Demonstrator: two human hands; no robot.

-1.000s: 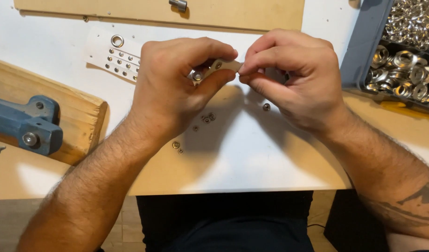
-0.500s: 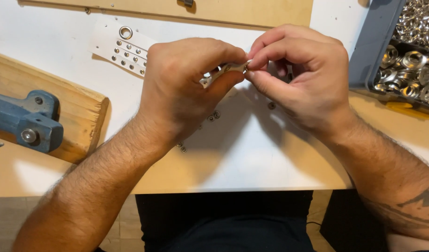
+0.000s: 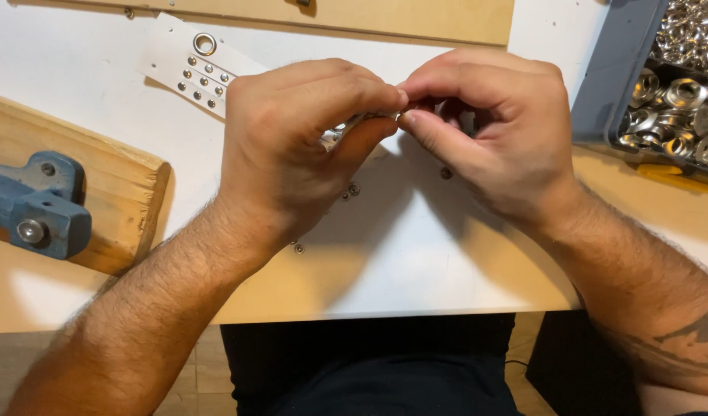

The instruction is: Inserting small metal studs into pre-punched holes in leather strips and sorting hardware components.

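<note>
Both hands are hovering just above the white surface [image 3: 415, 262], meeting fingertip to fingertip over its middle. The left hand [image 3: 292, 146] is curling nearly closed, its thumb and forefinger pinching one end of a small metal piece [image 3: 365, 119], silvery and mostly hidden by the fingers, so its exact shape is hard to tell. The right hand [image 3: 492, 131] is also curling tight, its thumb and forefinger pressing against the other end of that same piece, the remaining fingers folding inward behind them. The piece is being held in the air between the two hands, clear of the surface. Below the hands, a few small metal studs [image 3: 354, 189] are lying loose on the white sheet, well apart from one another. Behind the left hand, a white strip [image 3: 177, 58] with rows of small rivets and one larger eyelet is lying flat. At the far right, a grey tray [image 3: 608, 85] is holding a heap of shiny metal eyelets [image 3: 677, 100]. At the left, a blue metal tool [image 3: 30, 204] is resting on a wooden block [image 3: 107, 200]. Along the top edge, a wooden board [image 3: 415, 15] is lying across the surface.
</note>
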